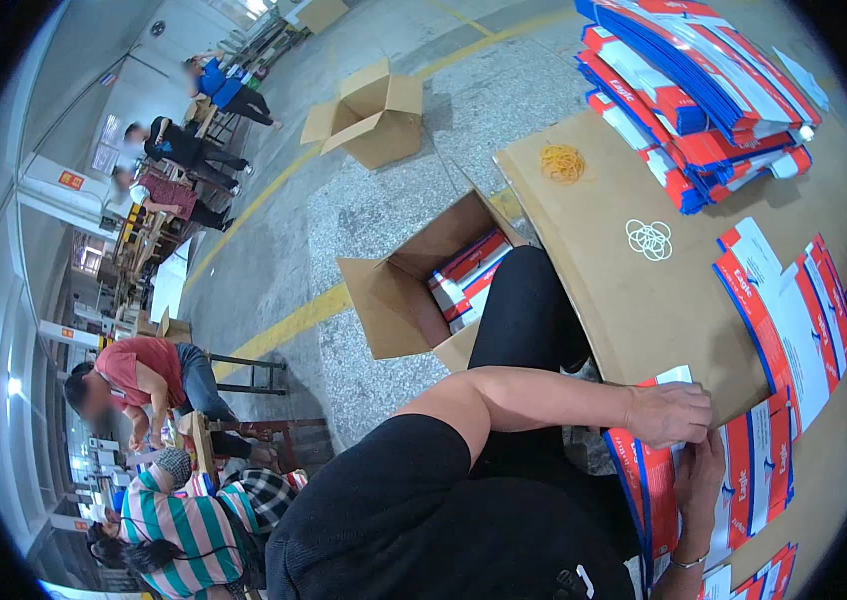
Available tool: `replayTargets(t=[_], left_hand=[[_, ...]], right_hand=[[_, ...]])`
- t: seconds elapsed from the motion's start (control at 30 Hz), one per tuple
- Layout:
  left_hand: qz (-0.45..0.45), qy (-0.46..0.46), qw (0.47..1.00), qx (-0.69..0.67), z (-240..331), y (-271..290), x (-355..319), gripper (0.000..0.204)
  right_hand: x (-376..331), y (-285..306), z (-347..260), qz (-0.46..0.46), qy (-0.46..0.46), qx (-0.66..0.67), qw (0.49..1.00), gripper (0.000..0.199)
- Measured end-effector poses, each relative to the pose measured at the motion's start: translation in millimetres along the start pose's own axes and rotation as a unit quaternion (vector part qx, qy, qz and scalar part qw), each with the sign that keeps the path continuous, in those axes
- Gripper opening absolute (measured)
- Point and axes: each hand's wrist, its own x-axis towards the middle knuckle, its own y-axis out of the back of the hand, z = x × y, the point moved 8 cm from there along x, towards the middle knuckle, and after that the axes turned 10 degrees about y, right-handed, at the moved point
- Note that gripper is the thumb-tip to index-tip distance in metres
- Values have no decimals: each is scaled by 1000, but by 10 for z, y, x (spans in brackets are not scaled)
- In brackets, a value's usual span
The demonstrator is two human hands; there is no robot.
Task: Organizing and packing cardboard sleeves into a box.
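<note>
My left hand [667, 412] reaches across at the table's near edge, its fingers curled down and pinching the edge of a bundle of flat printed cartons [629, 468], red, white and blue. Just below it, my right hand [700, 490] presses against the same bundle with bent fingers, partly covered by the left. A bracelet or watch band circles the right wrist. More flat cartons [769, 455] lie fanned out beside the right hand, and another overlapping row [785, 300] runs farther up the table.
Tall stacks of flat cartons [693, 80] stand at the table's far end. Yellow rubber bands [562, 164] and white rubber bands [649, 240] lie on the brown tabletop [598, 280]. On the floor, an open box [383, 305] holds cartons; another open box [398, 135] stands beyond. Several people work at left.
</note>
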Motion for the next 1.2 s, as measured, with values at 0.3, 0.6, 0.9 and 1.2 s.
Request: replayTargets(t=[0.3, 0.6, 0.9, 1.2], left_hand=[[-30, 1, 999, -33, -57, -158, 128, 14], [-74, 57, 996, -3, -52, 210, -109, 21], [-78, 23, 996, -21, 2, 120, 66, 16], [-74, 61, 995, -16, -54, 145, 59, 16]], right_hand=[[-92, 29, 182, 14, -29, -54, 998, 34], [128, -308, -22, -94, 65, -65, 991, 17], [54, -258, 29, -96, 13, -112, 989, 19], [7, -260, -4, -5, 75, -132, 988, 33]])
